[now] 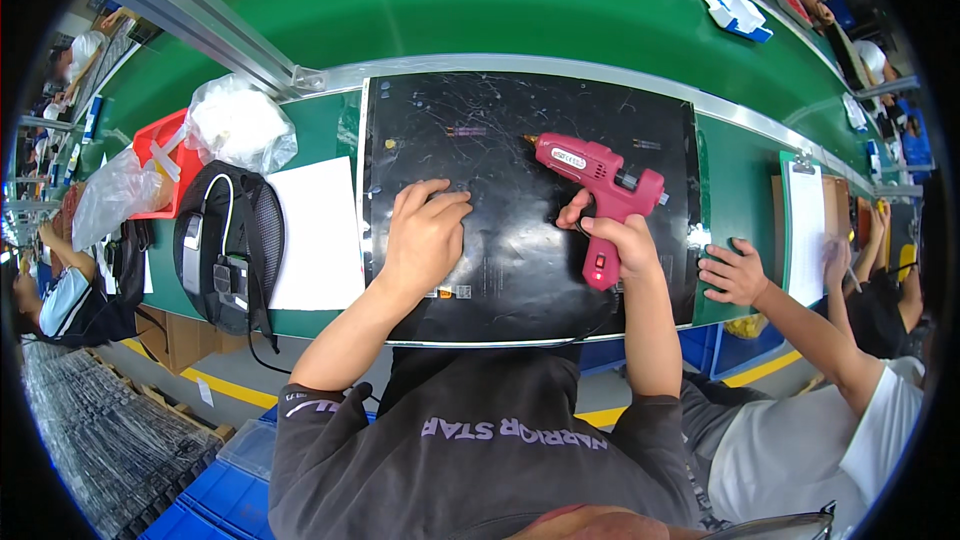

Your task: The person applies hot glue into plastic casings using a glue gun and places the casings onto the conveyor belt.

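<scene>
My right hand (632, 242) is wrapped round the handle of a pink hot glue gun (600, 172), raised over a black mat (520, 230). The gun's brass nozzle points to the far left, and a red switch shows on its handle. My left hand (428, 235) rests on the left part of the mat, its fingers loosely bent and apart, with nothing visible in them. Toward the far side of the mat lie small thin pinkish pieces (466, 131) and another small piece (647, 144), too small to name.
To the left are a white sheet (318, 235), a black mesh bag (262, 240) with a cable, and a red bin (162, 155) with plastic bags. A co-worker's hand (735, 272) rests right of the mat, near a clipboard (803, 215). A metal post (215, 25) rises at the far left.
</scene>
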